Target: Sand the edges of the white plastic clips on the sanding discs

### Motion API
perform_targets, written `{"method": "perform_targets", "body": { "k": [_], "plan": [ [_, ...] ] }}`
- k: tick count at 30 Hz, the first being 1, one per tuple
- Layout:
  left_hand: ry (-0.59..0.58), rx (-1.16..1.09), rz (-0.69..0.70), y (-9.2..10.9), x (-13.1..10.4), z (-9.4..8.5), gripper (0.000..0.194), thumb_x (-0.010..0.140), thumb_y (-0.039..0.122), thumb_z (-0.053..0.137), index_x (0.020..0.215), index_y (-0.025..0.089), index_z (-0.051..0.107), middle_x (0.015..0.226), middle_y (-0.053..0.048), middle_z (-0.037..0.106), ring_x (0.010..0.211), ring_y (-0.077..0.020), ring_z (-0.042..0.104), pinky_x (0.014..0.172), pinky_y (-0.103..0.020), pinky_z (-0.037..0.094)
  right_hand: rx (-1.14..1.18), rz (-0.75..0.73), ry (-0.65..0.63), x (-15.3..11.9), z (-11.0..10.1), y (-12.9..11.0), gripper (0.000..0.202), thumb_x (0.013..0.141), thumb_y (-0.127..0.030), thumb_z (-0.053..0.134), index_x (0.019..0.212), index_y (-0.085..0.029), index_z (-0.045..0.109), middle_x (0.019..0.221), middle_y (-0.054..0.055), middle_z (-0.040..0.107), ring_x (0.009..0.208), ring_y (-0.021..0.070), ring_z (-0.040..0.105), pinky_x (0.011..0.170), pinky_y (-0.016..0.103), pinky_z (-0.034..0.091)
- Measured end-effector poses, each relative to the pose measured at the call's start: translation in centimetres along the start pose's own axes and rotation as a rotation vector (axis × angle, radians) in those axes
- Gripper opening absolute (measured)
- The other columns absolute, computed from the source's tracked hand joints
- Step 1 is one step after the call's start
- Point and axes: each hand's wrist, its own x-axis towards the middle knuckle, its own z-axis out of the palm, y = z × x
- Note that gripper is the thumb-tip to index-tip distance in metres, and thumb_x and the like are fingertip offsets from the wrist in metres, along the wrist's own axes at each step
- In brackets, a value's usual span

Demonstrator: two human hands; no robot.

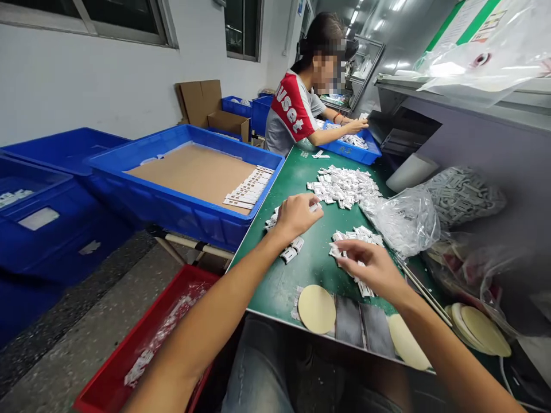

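Small white plastic parts lie in a large heap [344, 184] on the green table. My left hand [298, 213] is closed, with a white part showing at its fingertips, above a smaller group of parts near the table's left edge. A short row of white parts [291, 250] lies just below that hand. My right hand [365, 261] pinches a white part [334, 250] between thumb and fingers, over another pile [365, 234]. Closer to me, a round yellow disc [317, 309] lies beside dark flat pads [364, 324] at the front edge.
A blue tray [172, 201] with a row of white strips stands at the left, a red bin [142, 344] below. Clear bags of parts [462, 198] lie at the right. Across the table a person [297, 109] handles parts over a blue tray [353, 150].
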Motion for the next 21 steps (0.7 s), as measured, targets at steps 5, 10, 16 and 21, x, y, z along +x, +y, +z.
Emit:
{"method": "perform_targets", "body": {
  "k": [5, 10, 16, 21],
  "plan": [
    [-0.127, -0.352, -0.108, 0.7, 0.0, 0.1, 0.036, 0.099, 0.036, 0.043, 0.125, 0.017, 0.06, 0.113, -0.011, 0.072, 0.083, -0.016, 0.074, 0.069, -0.026, 0.055, 0.529, 0.333, 0.279, -8.6, -3.3, 1.2, 0.035, 0.091, -0.042, 0.056, 0.122, -0.028, 0.065, 0.11, 0.007, 0.069, 0.081, 0.0173, 0.067, 0.069, 0.03, 0.058],
    [-0.228, -0.419, -0.117, 2.1, -2.8, 1.1, 0.043, 0.089, 0.037, 0.061, 0.126, 0.014, 0.057, 0.111, -0.014, 0.073, 0.081, -0.0168, 0.072, 0.07, -0.028, 0.055, 0.793, 0.645, 0.475, -16.2, -3.8, 2.9, 0.042, 0.077, -0.042, 0.077, 0.115, -0.025, 0.072, 0.105, 0.007, 0.073, 0.085, 0.0185, 0.069, 0.079, 0.029, 0.061],
    [-0.205, -0.022, 0.15, 4.5, -10.0, 1.4, 0.023, 0.09, 0.041, 0.063, 0.101, 0.022, 0.071, 0.097, -0.003, 0.075, 0.084, -0.0175, 0.067, 0.074, -0.028, 0.05, 0.114, 0.306, 0.484, -18.4, -3.3, 4.6, 0.027, 0.094, -0.039, 0.061, 0.108, -0.022, 0.075, 0.106, 0.009, 0.07, 0.101, 0.0236, 0.062, 0.082, 0.035, 0.05],
    [-0.212, 0.369, 0.391, 3.0, -16.2, 0.7, 0.018, 0.098, 0.024, 0.053, 0.106, 0.025, 0.069, 0.104, -0.003, 0.072, 0.095, -0.0194, 0.065, 0.082, -0.03, 0.048, -0.323, 0.021, 0.34, -18.5, -2.2, 5.1, 0.022, 0.098, -0.021, 0.052, 0.097, -0.02, 0.074, 0.097, 0.007, 0.071, 0.089, 0.0239, 0.054, 0.078, 0.04, 0.037]
  ]
}}
